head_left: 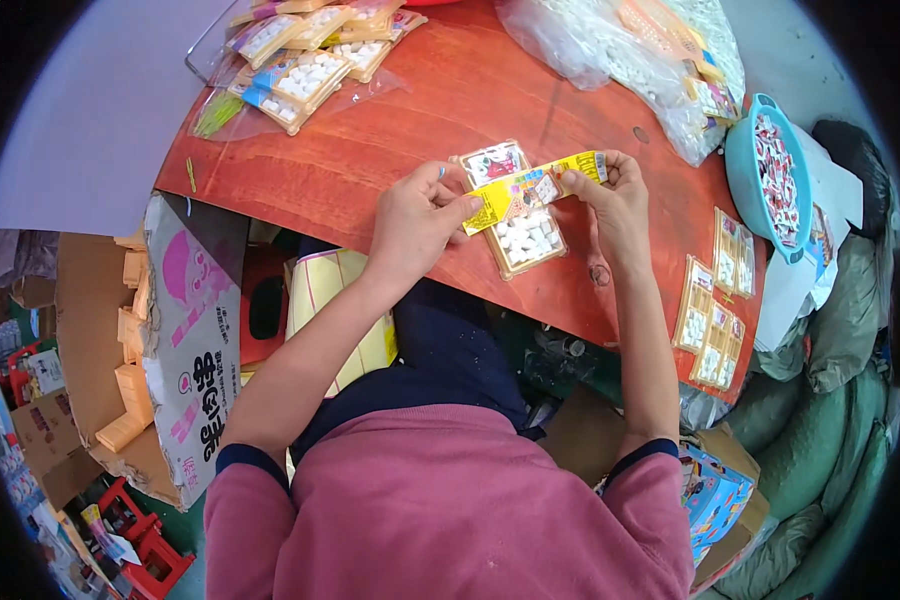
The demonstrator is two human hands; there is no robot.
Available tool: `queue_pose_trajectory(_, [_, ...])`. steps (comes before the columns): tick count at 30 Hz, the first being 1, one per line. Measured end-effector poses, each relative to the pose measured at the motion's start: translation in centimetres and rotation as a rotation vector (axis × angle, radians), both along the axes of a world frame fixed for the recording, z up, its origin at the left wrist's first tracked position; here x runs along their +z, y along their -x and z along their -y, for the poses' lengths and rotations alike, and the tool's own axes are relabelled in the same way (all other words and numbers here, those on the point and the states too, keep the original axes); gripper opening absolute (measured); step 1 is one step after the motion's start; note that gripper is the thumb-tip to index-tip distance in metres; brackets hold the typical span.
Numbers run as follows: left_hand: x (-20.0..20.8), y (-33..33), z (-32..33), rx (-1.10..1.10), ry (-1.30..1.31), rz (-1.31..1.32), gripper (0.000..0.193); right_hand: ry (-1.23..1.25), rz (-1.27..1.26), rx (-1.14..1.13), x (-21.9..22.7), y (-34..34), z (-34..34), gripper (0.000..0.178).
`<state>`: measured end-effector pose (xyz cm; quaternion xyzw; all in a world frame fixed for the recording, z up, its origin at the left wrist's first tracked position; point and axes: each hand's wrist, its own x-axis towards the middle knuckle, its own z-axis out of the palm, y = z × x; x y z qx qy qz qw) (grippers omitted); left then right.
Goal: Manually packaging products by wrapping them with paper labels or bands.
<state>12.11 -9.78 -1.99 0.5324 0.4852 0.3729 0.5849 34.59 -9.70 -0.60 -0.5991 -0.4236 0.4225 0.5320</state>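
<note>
A yellow printed paper band [530, 190] is stretched between my two hands, crossing over a tray of small white candies [528, 243]. My left hand [417, 218] pinches the band's left end between thumb and fingers. At the other end, my right hand [613, 190] grips it the same way, thumb on top. Small red-and-white wrapped pieces show in the tray's far compartment [495, 165]. The tray lies near the front edge of the red wooden table [370, 150]. The band hides the tray's middle.
Packed candy trays [305, 75] are piled at the far left. Several filled trays [710, 320] lie at the right edge, near a blue basket [735, 165] of wrapped pieces. A clear plastic bag [580, 50] lies at the back. An open carton [195, 350] with orange trays [130, 400] stands at left.
</note>
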Motion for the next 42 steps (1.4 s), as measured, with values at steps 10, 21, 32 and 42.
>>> queue_pose_trajectory(10, [0.5, -0.3, -1.1, -0.038, -0.071, -0.238, 0.019, 0.005, 0.781, -0.063, -0.6, 1.5, 0.0, 0.046])
queue_pose_trajectory(21, [-0.3, 8.8, 5.8, 0.183, 0.008, -0.130, 0.017, -0.121, 0.760, 0.114, -1.5, 9.7, 3.3, 0.047])
queue_pose_trajectory(32, [-3.9, 9.7, 7.6, 0.356, 0.016, 0.204, 0.015, -0.080, 0.756, 0.157, -1.3, 12.0, 4.0, 0.042])
queue_pose_trajectory(42, [-4.6, 7.4, 8.9, 0.435, 0.068, 0.353, 0.012, -0.073, 0.719, 0.136, -1.6, 12.2, 4.1, 0.041])
